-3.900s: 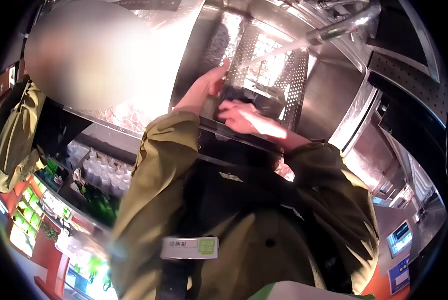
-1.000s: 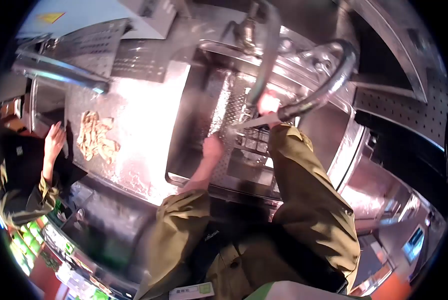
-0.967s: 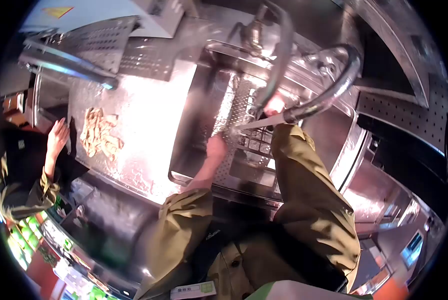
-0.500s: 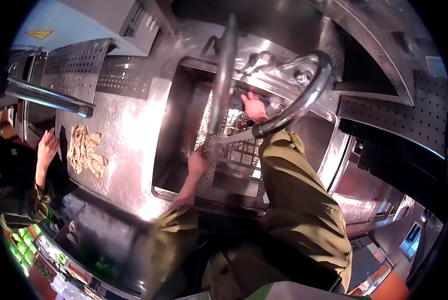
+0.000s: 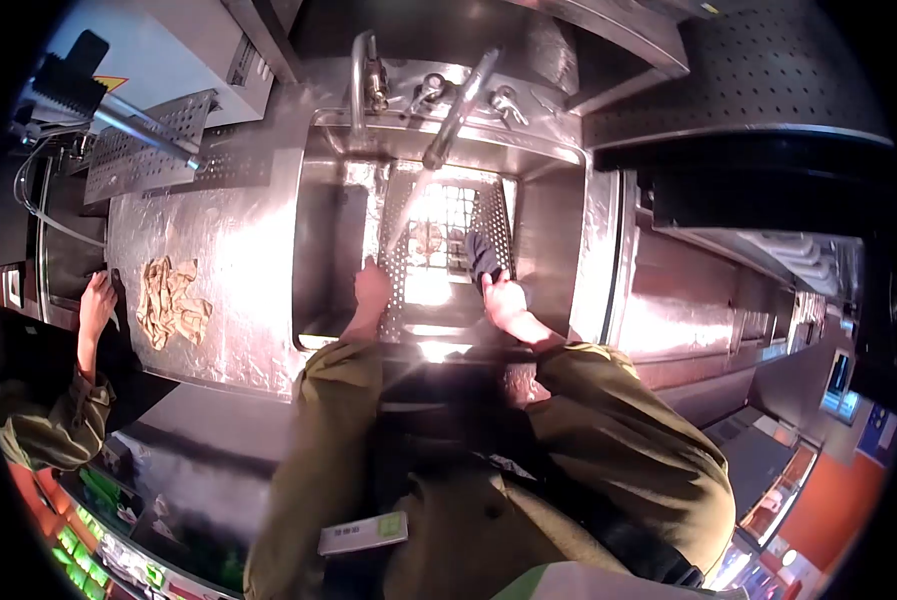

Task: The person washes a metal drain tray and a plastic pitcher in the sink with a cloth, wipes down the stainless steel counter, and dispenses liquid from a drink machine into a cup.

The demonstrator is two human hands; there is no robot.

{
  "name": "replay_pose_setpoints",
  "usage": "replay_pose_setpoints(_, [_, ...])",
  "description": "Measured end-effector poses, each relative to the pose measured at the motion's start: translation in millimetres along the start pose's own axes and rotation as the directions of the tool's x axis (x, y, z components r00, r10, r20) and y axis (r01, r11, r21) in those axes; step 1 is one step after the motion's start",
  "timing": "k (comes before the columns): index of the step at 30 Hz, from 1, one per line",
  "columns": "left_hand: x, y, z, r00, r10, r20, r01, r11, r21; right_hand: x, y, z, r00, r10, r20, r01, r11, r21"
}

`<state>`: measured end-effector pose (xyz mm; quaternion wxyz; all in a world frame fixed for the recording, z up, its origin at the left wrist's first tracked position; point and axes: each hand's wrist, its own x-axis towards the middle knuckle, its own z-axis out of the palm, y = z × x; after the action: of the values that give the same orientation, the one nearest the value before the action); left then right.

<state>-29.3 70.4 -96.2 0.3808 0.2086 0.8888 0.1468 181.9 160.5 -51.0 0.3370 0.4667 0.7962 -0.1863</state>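
Note:
In the sink (image 5: 313, 250) a perforated metal basket (image 5: 393, 300) with a wire-grid bottom stands tilted. My left hand (image 5: 371, 288) is closed at the basket's left side wall. A dark cloth (image 5: 482, 254) is bunched in my right hand (image 5: 506, 302), against the basket's right side near its front corner. Water (image 5: 414, 200) runs from the faucet spout (image 5: 460, 110) into the basket, towards its left wall. Part of the cloth is hidden under my right fingers.
A crumpled beige cloth (image 5: 171, 303) lies on the wet steel counter (image 5: 248, 230) to the left. Another person's hand (image 5: 96, 305) is beyond it. Faucet handles (image 5: 505, 103) and a second spout (image 5: 358, 80) stand behind the sink. A perforated shelf (image 5: 758, 80) overhangs at the right.
My right hand has come from the basket's far part to its near right side, bringing the dark cloth. My left hand remains at the left wall. The view has swung round.

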Motion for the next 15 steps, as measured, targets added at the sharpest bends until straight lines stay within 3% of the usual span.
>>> replay_pose_setpoints(2, [-23, -8, -2, 0.881, 0.470, -0.061, -0.472, 0.882, -0.013, -32, 10, -15, 0.992, -0.114, 0.048, 0.106, 0.985, 0.139])
replay_pose_setpoints(3, [-33, -12, -3, 0.736, 0.670, -0.095, -0.674, 0.739, -0.010, -41, 21, -18, 0.983, -0.172, 0.061, 0.156, 0.966, 0.207])
replay_pose_setpoints(4, [-40, -16, -6, 0.546, 0.829, -0.122, -0.835, 0.551, 0.004, -38, 37, -9, 0.984, -0.153, -0.094, 0.177, 0.905, 0.387])
replay_pose_setpoints(5, [-41, -15, -11, 0.287, 0.926, 0.245, -0.950, 0.308, -0.050, -23, 60, 8, 0.991, -0.127, -0.042, 0.125, 0.766, 0.631])
replay_pose_setpoints(6, [-43, -15, -5, 0.457, 0.644, 0.613, -0.814, 0.581, -0.003, -10, 80, 19, 0.993, -0.120, 0.011, 0.059, 0.565, 0.823])
replay_pose_setpoints(8, [-41, 0, -16, 0.416, 0.522, 0.745, -0.863, 0.485, 0.143, -28, 94, -4, 0.997, 0.039, -0.073, 0.043, 0.513, 0.857])
replay_pose_setpoints(9, [-37, 1, -13, 0.384, 0.545, 0.746, -0.895, 0.418, 0.155, -36, 100, -15, 0.999, 0.032, -0.034, 0.021, 0.355, 0.935])
replay_pose_setpoints(11, [-29, 2, -3, 0.316, 0.583, 0.748, -0.943, 0.279, 0.181, -36, 119, -17, 0.993, -0.003, -0.118, 0.118, 0.127, 0.985])
replay_pose_setpoints(13, [-17, 5, -17, 0.230, 0.640, 0.733, -0.964, 0.251, 0.083, -54, 128, -36, 0.986, 0.028, -0.163, 0.165, -0.061, 0.984])
replay_pose_setpoints(14, [-13, 7, -26, 0.188, 0.662, 0.725, -0.971, 0.237, 0.034, -60, 127, -41, 0.961, 0.111, -0.254, 0.267, -0.125, 0.955])
replay_pose_setpoints(15, [-37, 34, -59, 0.062, 0.760, 0.647, -0.998, 0.069, 0.015, -74, 124, -56, 0.961, 0.065, -0.267, 0.275, -0.197, 0.941])
